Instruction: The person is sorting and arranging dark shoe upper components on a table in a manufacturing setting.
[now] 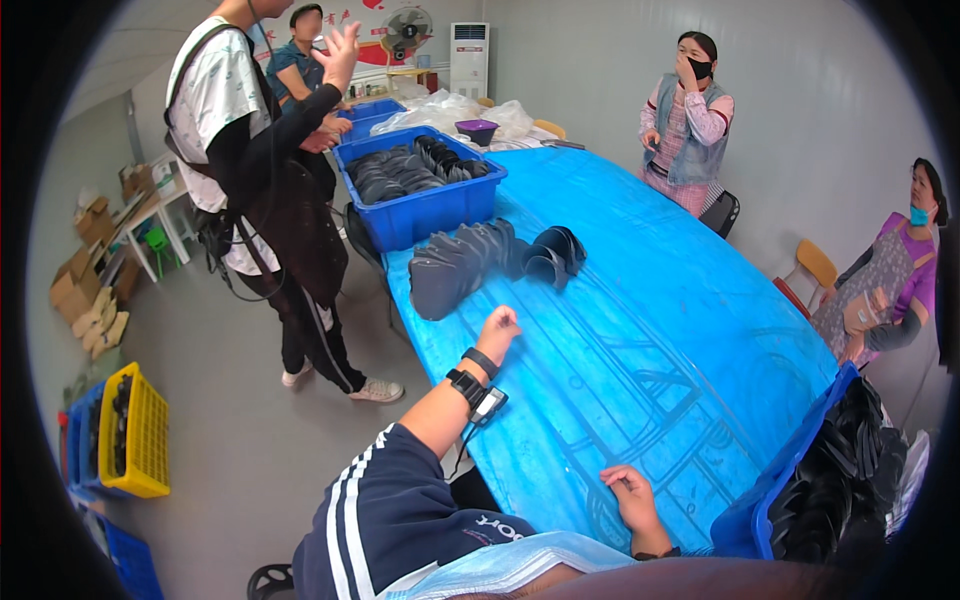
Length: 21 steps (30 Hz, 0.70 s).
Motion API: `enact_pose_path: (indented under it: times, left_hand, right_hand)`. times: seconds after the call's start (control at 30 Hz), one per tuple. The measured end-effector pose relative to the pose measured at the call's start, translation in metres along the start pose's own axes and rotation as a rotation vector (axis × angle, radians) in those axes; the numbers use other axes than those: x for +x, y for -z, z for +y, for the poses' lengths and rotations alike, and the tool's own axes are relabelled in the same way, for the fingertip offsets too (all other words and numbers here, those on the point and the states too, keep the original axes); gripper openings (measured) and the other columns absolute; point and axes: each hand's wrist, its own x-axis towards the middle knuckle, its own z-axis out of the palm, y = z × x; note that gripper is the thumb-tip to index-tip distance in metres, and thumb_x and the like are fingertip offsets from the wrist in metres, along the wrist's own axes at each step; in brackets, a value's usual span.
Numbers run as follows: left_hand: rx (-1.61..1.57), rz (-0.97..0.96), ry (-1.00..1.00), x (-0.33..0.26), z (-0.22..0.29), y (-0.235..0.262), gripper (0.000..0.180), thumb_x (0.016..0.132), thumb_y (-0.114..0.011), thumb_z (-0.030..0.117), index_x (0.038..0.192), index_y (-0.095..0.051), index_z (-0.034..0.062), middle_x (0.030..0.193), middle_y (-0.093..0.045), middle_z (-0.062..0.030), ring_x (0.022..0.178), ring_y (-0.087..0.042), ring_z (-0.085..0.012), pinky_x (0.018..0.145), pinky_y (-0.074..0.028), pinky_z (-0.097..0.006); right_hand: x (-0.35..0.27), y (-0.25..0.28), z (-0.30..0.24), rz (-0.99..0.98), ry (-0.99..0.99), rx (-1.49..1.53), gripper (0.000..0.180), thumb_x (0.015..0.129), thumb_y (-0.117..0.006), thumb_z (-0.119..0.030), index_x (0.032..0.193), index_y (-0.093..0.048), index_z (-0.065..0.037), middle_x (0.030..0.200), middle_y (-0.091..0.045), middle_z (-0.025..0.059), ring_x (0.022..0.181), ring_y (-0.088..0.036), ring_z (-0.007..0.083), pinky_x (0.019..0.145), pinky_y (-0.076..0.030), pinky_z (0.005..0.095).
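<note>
Left hand: the left hand (497,328) is curled into a loose fist, holding nothing, on the long table under a blue plastic sheet (640,330), near the fanned row of dark grey moulded plastic shells (462,262).
Right hand: the right hand (632,493) rests empty, fingers bent, close to me.
Progress: looks barely started. The blue plastic crate of dark shells (425,190) is full, and the blue bin at my right (800,470) seems loaded too, though it's blurry.

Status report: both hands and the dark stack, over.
Left hand fisted beside stack of dark pieces, empty. Right hand curled on blue table cover, empty. Nothing between.
</note>
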Motion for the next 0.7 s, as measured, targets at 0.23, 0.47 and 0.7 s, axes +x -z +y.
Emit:
enact_pose_path:
  times: [0.23,0.47,0.7]
  left_hand:
    - [-0.017,-0.024,0.010,0.0001,-0.0011,0.0005,0.024,0.066,-0.053,-0.010,0.071,-0.043,0.0105,0.071,-0.041,0.0039,0.066,-0.040,-0.0061,0.063,-0.035,-0.019]
    - [0.020,-0.028,0.007,0.0010,-0.0032,0.0024,0.024,0.068,-0.056,-0.010,0.072,-0.043,0.0102,0.073,-0.043,0.0031,0.069,-0.041,-0.0062,0.066,-0.036,-0.020]
    - [0.032,-0.027,-0.031,-0.0019,0.0001,-0.0027,0.023,0.071,-0.055,-0.008,0.072,-0.042,0.0103,0.067,-0.038,0.0055,0.062,-0.037,-0.0037,0.057,-0.032,-0.018]
  right_hand:
    - [-0.0001,-0.0007,-0.0022,0.007,-0.010,-0.018,0.013,0.080,-0.045,0.007,0.077,-0.053,-0.002,0.093,-0.056,0.0102,0.087,-0.054,0.0161,0.080,-0.042,0.0272]
    - [0.0005,-0.0008,-0.0027,0.009,-0.025,-0.017,0.013,0.078,-0.045,0.008,0.075,-0.053,-0.002,0.093,-0.056,0.0120,0.087,-0.053,0.0182,0.081,-0.041,0.0285]
    - [0.0002,-0.0003,-0.0018,0.004,-0.016,-0.020,0.014,0.078,-0.044,0.008,0.076,-0.053,-0.002,0.093,-0.056,0.0119,0.088,-0.053,0.0182,0.081,-0.041,0.0286]
